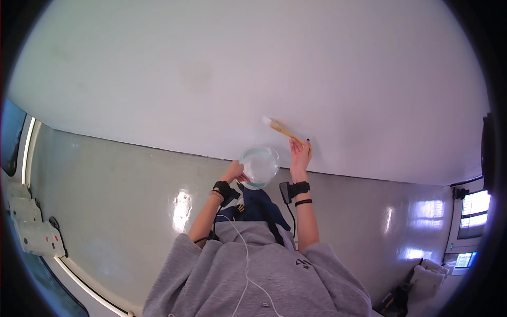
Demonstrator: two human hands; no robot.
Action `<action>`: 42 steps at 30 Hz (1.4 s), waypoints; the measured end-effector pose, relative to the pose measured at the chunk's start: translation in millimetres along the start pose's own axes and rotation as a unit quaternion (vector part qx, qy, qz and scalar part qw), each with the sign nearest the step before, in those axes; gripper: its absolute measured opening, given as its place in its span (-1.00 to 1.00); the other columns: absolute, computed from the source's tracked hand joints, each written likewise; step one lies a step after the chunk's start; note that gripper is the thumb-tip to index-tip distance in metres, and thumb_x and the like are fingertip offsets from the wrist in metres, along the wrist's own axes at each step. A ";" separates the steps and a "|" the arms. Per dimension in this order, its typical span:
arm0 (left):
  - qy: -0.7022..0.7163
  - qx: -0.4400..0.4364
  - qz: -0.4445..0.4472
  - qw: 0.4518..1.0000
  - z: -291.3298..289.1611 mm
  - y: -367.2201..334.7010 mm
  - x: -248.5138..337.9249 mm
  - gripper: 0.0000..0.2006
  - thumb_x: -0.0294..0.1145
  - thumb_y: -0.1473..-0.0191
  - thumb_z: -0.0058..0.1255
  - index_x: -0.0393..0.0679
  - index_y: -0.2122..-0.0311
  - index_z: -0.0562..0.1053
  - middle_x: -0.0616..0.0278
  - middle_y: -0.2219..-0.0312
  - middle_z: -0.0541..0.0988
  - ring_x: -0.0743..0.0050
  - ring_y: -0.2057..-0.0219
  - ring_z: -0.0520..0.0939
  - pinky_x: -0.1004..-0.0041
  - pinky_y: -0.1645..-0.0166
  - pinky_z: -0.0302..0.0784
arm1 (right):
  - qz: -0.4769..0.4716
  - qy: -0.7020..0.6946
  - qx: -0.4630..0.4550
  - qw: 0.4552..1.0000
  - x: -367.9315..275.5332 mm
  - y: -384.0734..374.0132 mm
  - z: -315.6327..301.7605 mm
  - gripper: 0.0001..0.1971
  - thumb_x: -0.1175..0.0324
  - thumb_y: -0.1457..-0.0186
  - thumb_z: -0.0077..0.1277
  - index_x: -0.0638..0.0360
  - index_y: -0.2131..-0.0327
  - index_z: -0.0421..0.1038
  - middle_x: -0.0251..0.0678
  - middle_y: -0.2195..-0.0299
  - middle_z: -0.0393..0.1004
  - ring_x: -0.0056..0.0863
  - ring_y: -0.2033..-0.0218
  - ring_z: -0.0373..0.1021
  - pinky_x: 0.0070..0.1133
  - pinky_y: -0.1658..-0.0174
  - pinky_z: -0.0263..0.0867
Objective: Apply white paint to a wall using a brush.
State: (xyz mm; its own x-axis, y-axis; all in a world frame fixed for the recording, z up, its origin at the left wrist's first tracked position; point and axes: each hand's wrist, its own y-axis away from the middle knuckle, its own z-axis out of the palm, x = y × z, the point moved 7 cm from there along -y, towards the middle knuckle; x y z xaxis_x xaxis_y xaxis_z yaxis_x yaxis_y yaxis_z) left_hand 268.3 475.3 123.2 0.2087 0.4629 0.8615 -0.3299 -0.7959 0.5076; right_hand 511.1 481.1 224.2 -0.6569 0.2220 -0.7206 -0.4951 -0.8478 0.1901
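We see one brush (282,129) in the right hand (301,154), in front of the white wall (317,63); we cannot tell whether the bristles touch it. On the gray shirt (285,282) we find a dark emblem (303,263) on the chest and a smaller dark mark (265,305) lower in the view, the latter too small for us to read; any print on the brush's yellow handle is also too fine to make out. We count one clear round bowl (261,166), two black wrist straps, one on each arm, one beaded bracelet (215,195) on the left and one thin black band (304,202) on the right, plus a white cord (247,259) over the shirt. The brush's long axis slants: its white bristles point forward and to the left, past the bowl, while the handle's end runs back to the right, where the right fingers pinch it. The left hand (233,171) has its fingers bent and grasping the bowl's left side, and we see the bowl just left of the right hand, nearer the body than the bristles.
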 end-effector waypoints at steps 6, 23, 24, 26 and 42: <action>-0.021 -0.019 -0.055 0.998 -4.9 -2.4 5.9 -0.61 -0.49 0.07 -0.46 -0.58 0.13 0.10 -0.16 0.65 0.51 0.35 0.77 0.51 0.53 0.72 0.42 | -0.017 0.021 -0.010 1.000 0.2 -8.4 1.5 -0.70 0.15 -0.14 -0.25 0.26 0.32 0.12 -0.01 0.40 0.44 -0.31 0.38 0.42 -0.57 0.25 0.34; -0.116 0.055 0.000 0.992 -7.3 -34.1 35.1 -0.77 -0.47 0.01 -0.40 -0.51 0.37 0.19 -0.11 0.75 0.45 0.22 0.79 0.52 0.40 0.74 0.44 | -0.063 0.083 -0.007 0.995 -12.2 -22.8 0.7 -0.75 0.22 -0.16 -0.30 0.24 0.38 0.15 -0.08 0.52 0.46 -0.35 0.51 0.43 -0.59 0.38 0.30; -0.125 0.046 0.002 0.991 -4.8 -34.4 38.2 -0.77 -0.47 0.00 -0.41 -0.51 0.36 0.19 -0.12 0.75 0.45 0.22 0.79 0.52 0.40 0.74 0.44 | -0.067 0.081 -0.020 0.994 -13.2 -25.5 0.8 -0.75 0.21 -0.16 -0.30 0.24 0.38 0.14 -0.06 0.51 0.46 -0.34 0.49 0.43 -0.58 0.36 0.31; -0.114 0.037 -0.004 0.993 1.6 -35.5 39.7 -0.76 -0.46 0.01 -0.39 -0.51 0.36 0.21 -0.14 0.75 0.45 0.20 0.79 0.52 0.38 0.72 0.45 | -0.070 0.081 -0.030 0.994 -13.1 -26.8 2.5 -0.75 0.21 -0.16 -0.29 0.25 0.38 0.14 -0.05 0.50 0.46 -0.33 0.48 0.44 -0.58 0.35 0.32; -0.081 -0.044 -0.015 0.996 13.6 -78.1 30.2 -0.65 -0.49 0.08 -0.38 -0.75 0.35 0.13 -0.22 0.67 0.49 0.23 0.75 0.54 0.47 0.70 0.46 | 0.004 0.137 -0.036 0.990 7.1 -41.2 -3.0 -0.66 0.16 -0.13 -0.25 0.34 0.38 0.15 0.01 0.50 0.45 -0.30 0.49 0.43 -0.58 0.37 0.33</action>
State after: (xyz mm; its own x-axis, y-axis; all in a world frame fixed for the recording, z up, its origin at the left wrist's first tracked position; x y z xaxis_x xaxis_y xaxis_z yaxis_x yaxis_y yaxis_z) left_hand 312.9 546.0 109.4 0.3636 0.4107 0.8361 -0.4001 -0.7417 0.5383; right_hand 528.6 516.2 209.3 -0.4758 0.0847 -0.8755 -0.4426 -0.8832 0.1552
